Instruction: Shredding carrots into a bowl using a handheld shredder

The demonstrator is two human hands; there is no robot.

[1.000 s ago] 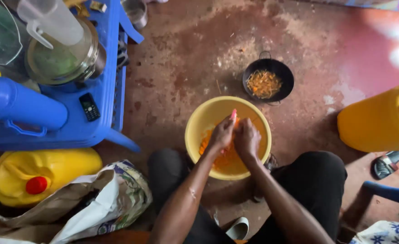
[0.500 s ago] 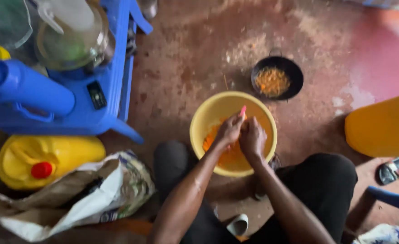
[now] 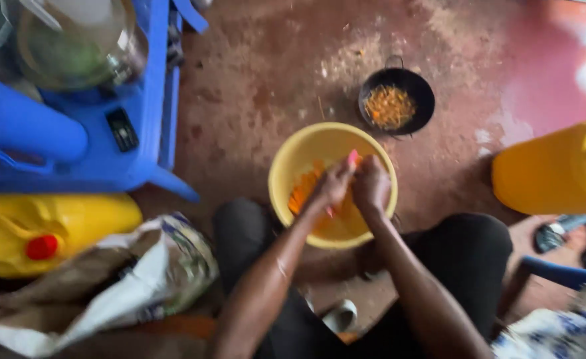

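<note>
A yellow bowl (image 3: 293, 166) sits on the reddish floor between my knees, with orange pieces (image 3: 301, 189) inside it. Both hands are over the bowl, close together. My left hand (image 3: 331, 186) holds a small pink-tipped thing, too blurred to name. My right hand (image 3: 371, 186) is closed right beside it, fingers curled; what it grips is hidden. A small black pan (image 3: 424, 100) with orange shreds stands on the floor beyond the bowl.
A blue plastic stool (image 3: 140, 159) at left carries a glass lidded pot (image 3: 80, 40) and a blue jug (image 3: 20, 129). Yellow jerrycans lie at left (image 3: 74, 223) and right (image 3: 552, 169). A crumpled sack (image 3: 127, 279) is by my left knee.
The view has shifted slightly, so everything sits a little lower and to the right in the frame. My hands stay together over the bowl with small finger movements.
</note>
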